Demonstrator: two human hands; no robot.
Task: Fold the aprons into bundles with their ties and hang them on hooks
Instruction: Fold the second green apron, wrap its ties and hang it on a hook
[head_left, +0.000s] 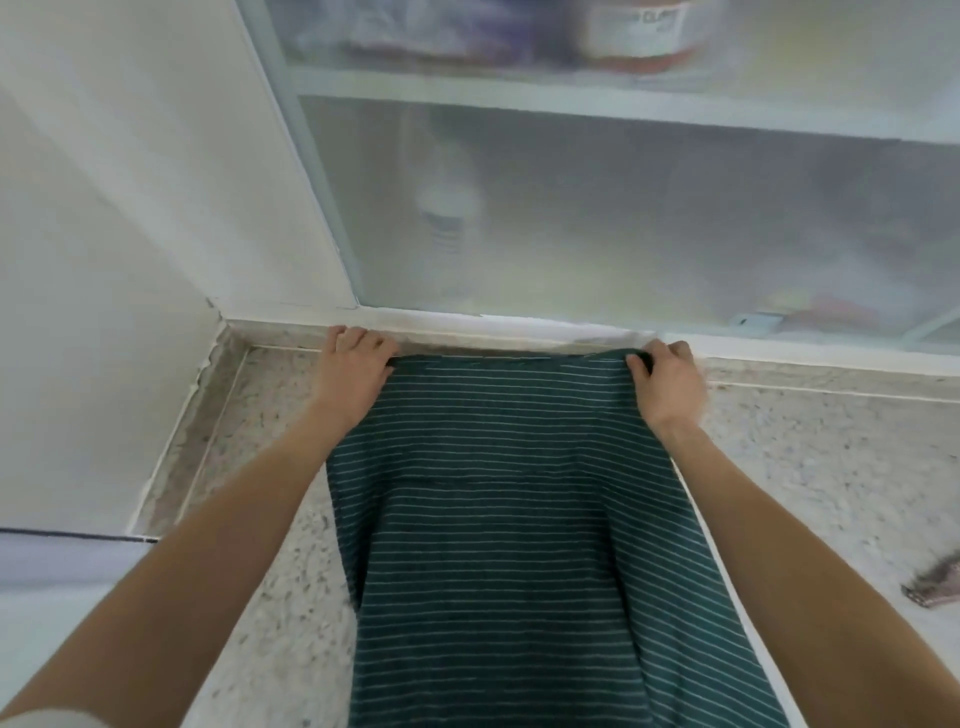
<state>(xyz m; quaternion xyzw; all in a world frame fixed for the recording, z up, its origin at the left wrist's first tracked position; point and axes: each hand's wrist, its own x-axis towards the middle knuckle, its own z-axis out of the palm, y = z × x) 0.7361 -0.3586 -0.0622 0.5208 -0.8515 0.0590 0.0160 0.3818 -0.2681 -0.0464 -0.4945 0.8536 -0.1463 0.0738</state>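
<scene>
A dark green apron (509, 519) with thin white stripes lies stretched lengthwise on a speckled stone counter (260, 571). Its far edge reaches the counter's back ledge. My left hand (350, 371) grips the far left corner of the apron. My right hand (667, 382) pinches the far right corner, fingers curled over the fabric edge. Both forearms run along the apron's sides. The apron's ties are hidden from view. No hooks are in sight.
A frosted glass cabinet (623, 218) with blurred bottles and jars behind it rises just past the counter's back edge. A white wall (104, 260) closes the left side. A brownish cloth piece (935, 582) lies on the counter at far right.
</scene>
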